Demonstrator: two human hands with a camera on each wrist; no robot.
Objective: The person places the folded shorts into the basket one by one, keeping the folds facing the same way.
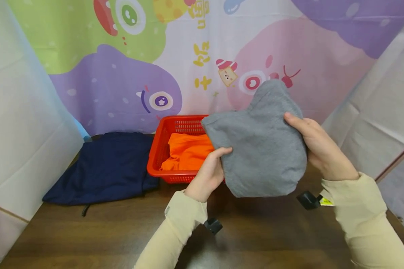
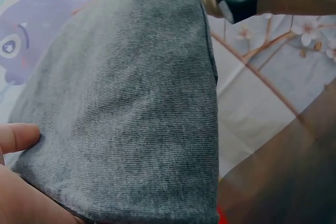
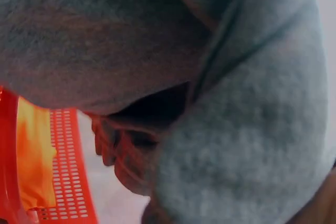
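Note:
A folded piece of grey fabric (image 1: 262,157) is held up above the table, its lower left part in front of the basket. My left hand (image 1: 210,172) pinches its left edge, thumb on the near face. On the right edge, my right hand (image 1: 320,149) grips with its thumb in front and its other fingers hidden behind. The left wrist view shows fine ribbed lines on the grey fabric (image 2: 136,103). Loose layers of the fabric (image 3: 241,156) fill most of the right wrist view, and what kind of garment it is cannot be made out.
A red plastic basket (image 1: 156,157) stands at the back middle with orange fabric (image 1: 188,151) inside. Left of it, a navy garment (image 1: 107,168) lies on the wooden table (image 1: 121,235). A printed curtain (image 1: 202,101) hangs behind. Black devices (image 1: 308,200) sit at both wrists.

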